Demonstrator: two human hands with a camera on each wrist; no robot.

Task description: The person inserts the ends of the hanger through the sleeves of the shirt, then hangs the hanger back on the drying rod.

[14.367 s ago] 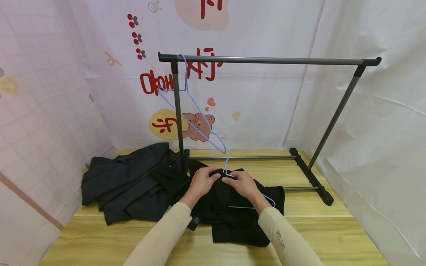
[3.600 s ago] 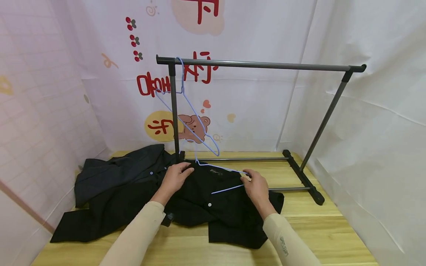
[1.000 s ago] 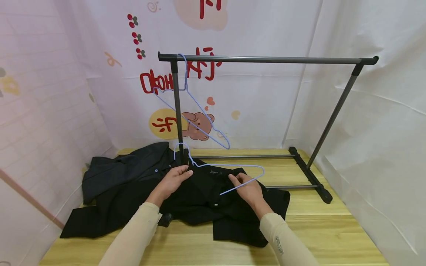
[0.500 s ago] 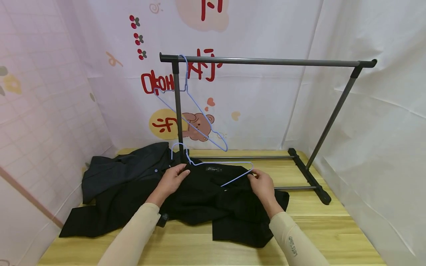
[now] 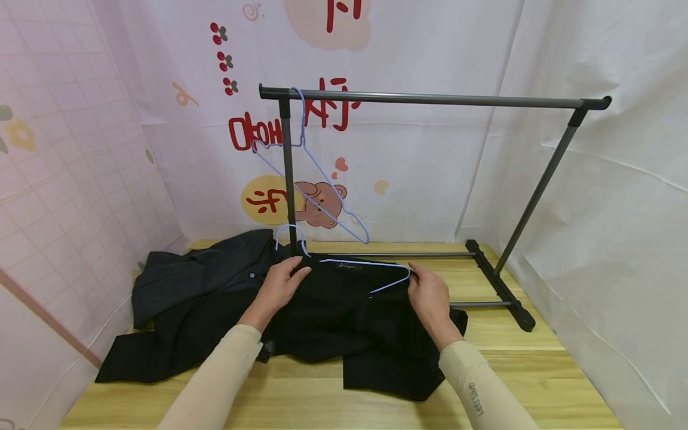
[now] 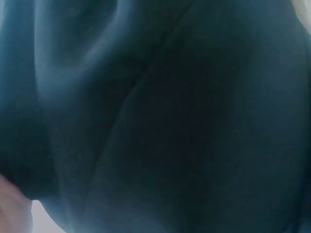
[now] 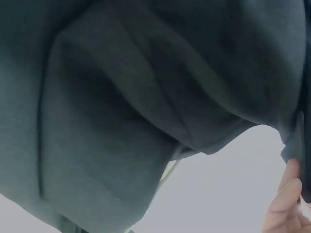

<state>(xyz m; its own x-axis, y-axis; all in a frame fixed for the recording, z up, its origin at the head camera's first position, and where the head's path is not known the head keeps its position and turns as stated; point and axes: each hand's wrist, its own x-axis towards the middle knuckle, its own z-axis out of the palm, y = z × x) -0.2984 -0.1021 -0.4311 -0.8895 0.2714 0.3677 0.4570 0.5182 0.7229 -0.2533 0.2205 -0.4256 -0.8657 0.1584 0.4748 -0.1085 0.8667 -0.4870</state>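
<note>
Our left grip (image 5: 278, 283) pinched the shirt (image 5: 322, 322) on the worktop (image 5: 301, 397), our right grip (image 5: 428, 292) pinching it at the tip of the lower hanger (image 5: 371, 263), where we judged easing cloth gently best.

Wooden tabletop (image 5: 301, 400) — on it a black shirt (image 5: 322, 322), a dark grey garment (image 5: 199, 278), a rack's black foot (image 5: 500, 285).

Both sleeves (image 5: 215, 373) are cream, the right one bearing dark lettering (image 5: 476, 398).
</note>
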